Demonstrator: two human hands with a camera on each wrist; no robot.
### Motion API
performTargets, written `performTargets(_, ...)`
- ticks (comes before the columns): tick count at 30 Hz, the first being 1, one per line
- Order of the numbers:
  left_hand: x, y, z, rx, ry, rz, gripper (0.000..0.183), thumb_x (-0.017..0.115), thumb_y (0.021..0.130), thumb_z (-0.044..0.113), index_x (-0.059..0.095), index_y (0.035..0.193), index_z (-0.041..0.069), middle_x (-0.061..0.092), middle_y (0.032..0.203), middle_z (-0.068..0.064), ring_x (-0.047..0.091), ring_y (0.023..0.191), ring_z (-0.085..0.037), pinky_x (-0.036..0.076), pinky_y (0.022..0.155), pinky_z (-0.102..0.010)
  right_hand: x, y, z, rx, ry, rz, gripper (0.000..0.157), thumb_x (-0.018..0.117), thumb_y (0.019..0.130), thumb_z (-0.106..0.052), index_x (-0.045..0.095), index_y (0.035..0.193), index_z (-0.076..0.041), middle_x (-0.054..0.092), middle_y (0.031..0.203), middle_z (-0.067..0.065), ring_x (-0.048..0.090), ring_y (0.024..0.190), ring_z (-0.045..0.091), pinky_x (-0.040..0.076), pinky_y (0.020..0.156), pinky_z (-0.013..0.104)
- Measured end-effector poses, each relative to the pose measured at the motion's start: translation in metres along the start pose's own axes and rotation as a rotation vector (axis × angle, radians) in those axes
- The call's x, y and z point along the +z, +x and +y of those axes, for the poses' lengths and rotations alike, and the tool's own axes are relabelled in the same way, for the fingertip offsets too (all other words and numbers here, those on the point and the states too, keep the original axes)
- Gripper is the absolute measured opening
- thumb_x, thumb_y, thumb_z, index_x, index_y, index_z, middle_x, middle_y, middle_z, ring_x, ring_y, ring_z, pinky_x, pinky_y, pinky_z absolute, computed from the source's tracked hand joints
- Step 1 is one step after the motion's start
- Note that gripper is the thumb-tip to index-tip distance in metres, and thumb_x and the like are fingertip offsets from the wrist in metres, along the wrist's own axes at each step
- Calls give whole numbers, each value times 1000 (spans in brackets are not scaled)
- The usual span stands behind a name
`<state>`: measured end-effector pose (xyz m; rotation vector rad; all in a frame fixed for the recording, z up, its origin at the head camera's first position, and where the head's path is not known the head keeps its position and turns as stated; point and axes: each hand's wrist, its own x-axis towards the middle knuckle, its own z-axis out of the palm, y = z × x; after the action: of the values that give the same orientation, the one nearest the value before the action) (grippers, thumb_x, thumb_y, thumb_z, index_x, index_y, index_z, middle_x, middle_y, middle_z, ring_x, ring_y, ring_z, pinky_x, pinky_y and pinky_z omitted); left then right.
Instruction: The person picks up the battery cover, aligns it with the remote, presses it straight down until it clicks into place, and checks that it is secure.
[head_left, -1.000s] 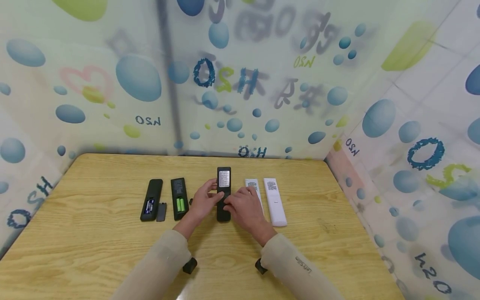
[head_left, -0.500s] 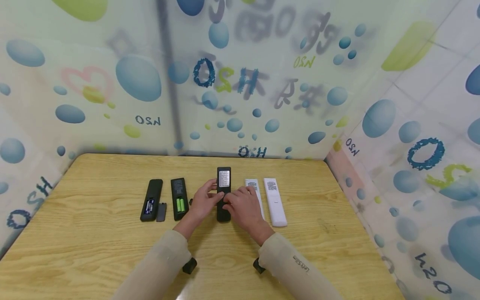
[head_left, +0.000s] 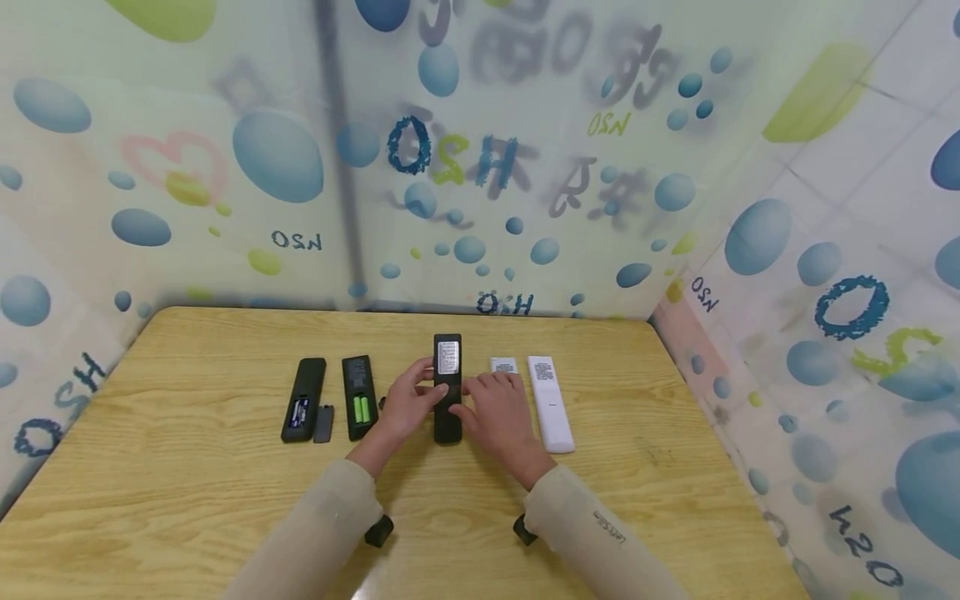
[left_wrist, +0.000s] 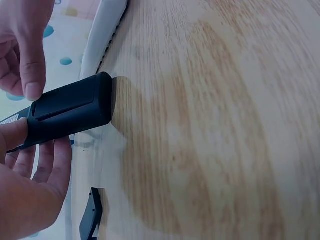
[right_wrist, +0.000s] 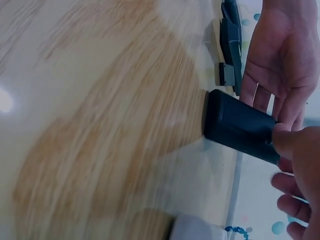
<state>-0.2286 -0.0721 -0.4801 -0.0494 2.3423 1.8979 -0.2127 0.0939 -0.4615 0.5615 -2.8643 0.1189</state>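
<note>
Right hand flatter on smooth remote

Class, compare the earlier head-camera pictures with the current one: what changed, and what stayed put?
The right hand has spread: its fingertips moved away from its thumb, and it now hides more of the inner white remote. The left hand still grips the white-labelled black remote. The two open black remotes, loose cover and outer white remote stayed put.

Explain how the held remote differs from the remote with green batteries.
The held remote has its battery cover on; the green-battery remote is open, batteries showing. The held remote bears a white label; the green-battery remote shows no white one. Both are black, backs up.
</note>
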Motion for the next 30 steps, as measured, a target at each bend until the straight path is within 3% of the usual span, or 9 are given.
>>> performTargets(10,1,0,-2,31,19,10,50,62,96,13,47,143,17,60,129,-16,63,109,-29,58,82,-37,7,1,2,-13,-113,-63,54,52,91,-64,65,120,-20,67,116,-1,55,112,20,39,106,40)
performTargets(30,-1,-2,-1,23,22,9,51,62,96,14,46,144,19,60,130,-15,63,111,-29,58,84,-38,5,1,0,-18,-70,-89,52,53,92,-61,66,116,-17,68,112,0,55,111,21,38,106,41)
